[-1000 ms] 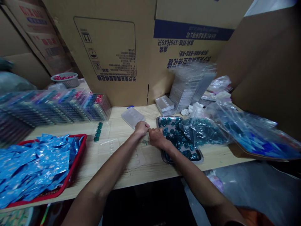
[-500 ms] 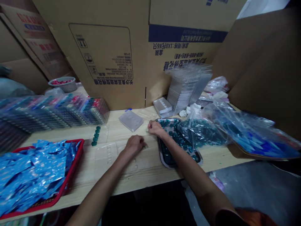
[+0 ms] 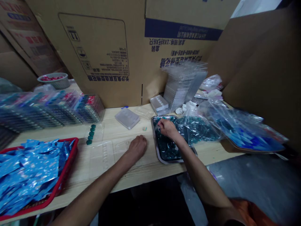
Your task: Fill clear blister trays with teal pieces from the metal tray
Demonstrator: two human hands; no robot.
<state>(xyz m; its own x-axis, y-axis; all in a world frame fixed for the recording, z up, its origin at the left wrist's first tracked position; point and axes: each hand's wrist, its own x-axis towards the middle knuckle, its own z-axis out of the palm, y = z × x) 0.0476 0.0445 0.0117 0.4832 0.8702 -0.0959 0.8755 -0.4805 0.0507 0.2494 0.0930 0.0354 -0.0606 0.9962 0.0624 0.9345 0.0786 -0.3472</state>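
My right hand is over the upper left of a metal tray that holds many dark green wrapped-looking pieces. Its thumb and fingers are pinched together; anything between them is too small to make out. My left hand rests low over the table, fingers curled down at the right end of a clear plastic moulded tray. Whatever its fingertips hold is hidden. A small pale green piece lies on the wood between the hands. Left of them, another clear moulded tray carries a row of several green pieces.
A red basket of blue packets stands at left, with stacked filled clear cases behind. Clear cases, a tall clear stack and a big carton are at the back. Plastic bags crowd the right.
My right hand has moved right, from beside the metal tray to over its green pieces. The small pale green piece now shows on the table. My left hand stays low, fingers more tucked.
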